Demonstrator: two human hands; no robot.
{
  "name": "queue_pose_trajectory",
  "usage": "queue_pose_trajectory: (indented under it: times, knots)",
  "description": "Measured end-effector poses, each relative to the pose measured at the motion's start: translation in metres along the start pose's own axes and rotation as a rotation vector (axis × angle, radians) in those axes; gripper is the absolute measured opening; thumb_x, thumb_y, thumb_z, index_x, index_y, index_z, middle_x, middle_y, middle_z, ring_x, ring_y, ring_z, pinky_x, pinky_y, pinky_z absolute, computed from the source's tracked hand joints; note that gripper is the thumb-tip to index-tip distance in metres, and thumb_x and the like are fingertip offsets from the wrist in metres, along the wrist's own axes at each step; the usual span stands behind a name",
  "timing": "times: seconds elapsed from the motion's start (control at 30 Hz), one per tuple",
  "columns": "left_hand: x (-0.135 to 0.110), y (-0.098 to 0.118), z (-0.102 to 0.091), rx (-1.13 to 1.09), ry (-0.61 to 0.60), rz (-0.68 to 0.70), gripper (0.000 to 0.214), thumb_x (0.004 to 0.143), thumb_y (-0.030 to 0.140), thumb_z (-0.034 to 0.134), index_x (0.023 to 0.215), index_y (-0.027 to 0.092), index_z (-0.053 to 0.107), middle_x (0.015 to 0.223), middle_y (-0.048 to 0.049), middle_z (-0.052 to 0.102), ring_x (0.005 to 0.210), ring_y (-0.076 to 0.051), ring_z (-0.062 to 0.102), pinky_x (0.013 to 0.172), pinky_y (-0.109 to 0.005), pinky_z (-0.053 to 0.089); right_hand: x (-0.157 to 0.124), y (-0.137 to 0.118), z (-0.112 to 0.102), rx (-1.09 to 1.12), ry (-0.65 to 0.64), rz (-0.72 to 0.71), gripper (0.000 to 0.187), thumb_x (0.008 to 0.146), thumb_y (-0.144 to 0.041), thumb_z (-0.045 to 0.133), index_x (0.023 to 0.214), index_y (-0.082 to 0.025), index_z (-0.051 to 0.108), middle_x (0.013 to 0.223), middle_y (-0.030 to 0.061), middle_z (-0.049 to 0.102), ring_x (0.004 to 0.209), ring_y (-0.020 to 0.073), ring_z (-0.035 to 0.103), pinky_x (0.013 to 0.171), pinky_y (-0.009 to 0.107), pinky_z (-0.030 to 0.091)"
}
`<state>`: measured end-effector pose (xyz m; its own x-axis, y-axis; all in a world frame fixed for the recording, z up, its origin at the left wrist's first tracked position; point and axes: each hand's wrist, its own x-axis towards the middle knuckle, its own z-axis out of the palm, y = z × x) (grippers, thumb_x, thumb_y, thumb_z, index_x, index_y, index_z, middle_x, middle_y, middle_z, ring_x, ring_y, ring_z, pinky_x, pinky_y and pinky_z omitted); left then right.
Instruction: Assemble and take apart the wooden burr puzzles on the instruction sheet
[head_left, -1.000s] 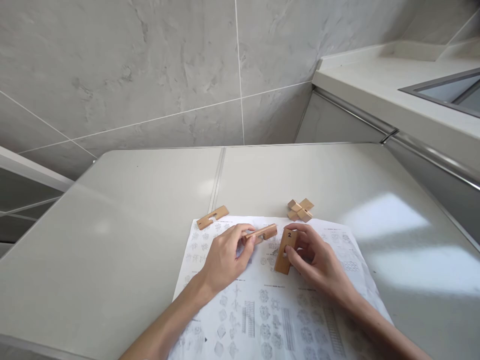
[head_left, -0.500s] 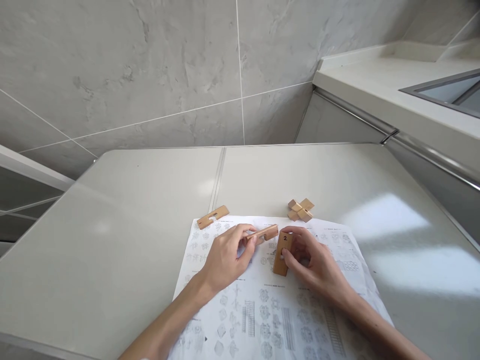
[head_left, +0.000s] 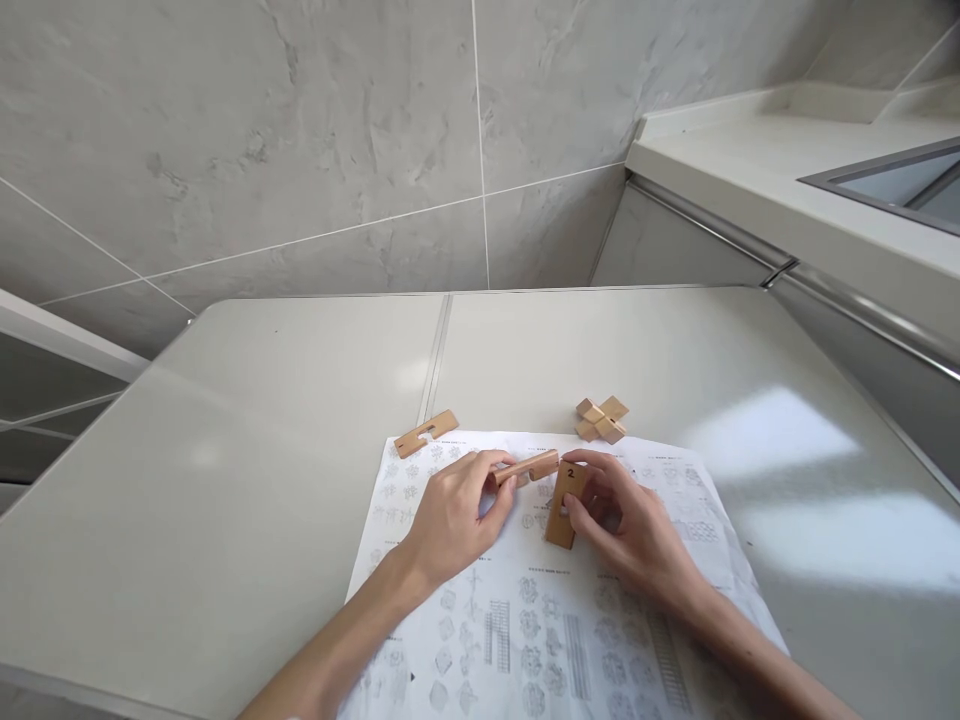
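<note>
My left hand [head_left: 454,515] pinches one end of a notched wooden bar [head_left: 531,467], which lies nearly level above the printed sheet [head_left: 540,620]. My right hand [head_left: 626,525] grips a flat wooden piece marked "2" [head_left: 565,505], held upright with its top end right by the bar's free end. I cannot tell whether the two pieces touch. Both hands hover over the upper middle of the sheet, which shows many small puzzle diagrams.
A loose notched wooden piece [head_left: 425,433] lies on the table [head_left: 247,430] just past the sheet's top left corner. A small wooden cross of joined pieces [head_left: 601,419] sits beyond the top right. Tiled wall behind, and a counter with a sink [head_left: 885,180] to the right.
My right hand has shifted the piece marked "2" a little to the left and up, closer to the end of the bar. My left hand has barely moved.
</note>
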<state>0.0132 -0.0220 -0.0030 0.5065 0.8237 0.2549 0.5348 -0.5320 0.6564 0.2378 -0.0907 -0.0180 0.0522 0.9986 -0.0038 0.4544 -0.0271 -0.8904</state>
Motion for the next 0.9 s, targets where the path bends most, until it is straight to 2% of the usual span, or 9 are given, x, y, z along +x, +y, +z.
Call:
queue_pose_trajectory:
  times: [0.2,0.37,0.57,0.9]
  knots:
    - [-0.0002,-0.001,0.002,0.091,0.043,0.071,0.005,0.104,0.023,0.062,0.107,0.023,0.065,0.082,0.0022,0.071,0.071,-0.016,0.066,0.066,-0.03,0.052,0.0004,-0.001,-0.0006,-0.136,0.071,-0.015,0.033,0.098,-0.034,0.059,0.129,-0.026,0.058,0.066,-0.0063,0.062,0.053,0.0169,0.057,0.053,0.029,0.047]
    - [-0.0019,-0.0021,0.0045,0.136,0.003,0.085,0.004,0.103,0.024,0.065,0.107,0.024,0.063,0.065,0.007,0.061,0.064,-0.016,0.063,0.065,-0.032,0.051,-0.0002,-0.0016,0.0001,-0.231,0.076,-0.004,0.036,0.099,-0.039,0.057,0.132,-0.026,0.055,0.067,-0.0068,0.061,0.054,0.0182,0.06,0.055,0.03,0.048]
    - [-0.0044,-0.0063,0.0085,0.265,0.012,0.182,0.019,0.105,0.026,0.062,0.123,0.022,0.059,0.072,0.0038,0.066,0.063,-0.019,0.065,0.064,-0.035,0.053,-0.0003,-0.0016,0.0001,-0.301,0.09,0.008,0.037,0.098,-0.041,0.055,0.132,-0.026,0.055,0.072,-0.0045,0.066,0.054,0.0185,0.062,0.054,0.03,0.047]
    - [-0.0024,-0.0044,0.0064,0.327,-0.007,0.194,0.017,0.106,0.025,0.059,0.123,0.021,0.058,0.072,0.002,0.07,0.065,-0.021,0.069,0.067,-0.036,0.057,-0.0002,0.002,-0.0005,-0.351,0.066,-0.024,0.031,0.102,-0.04,0.055,0.13,-0.027,0.054,0.084,-0.0026,0.073,0.053,0.0167,0.062,0.052,0.03,0.044]
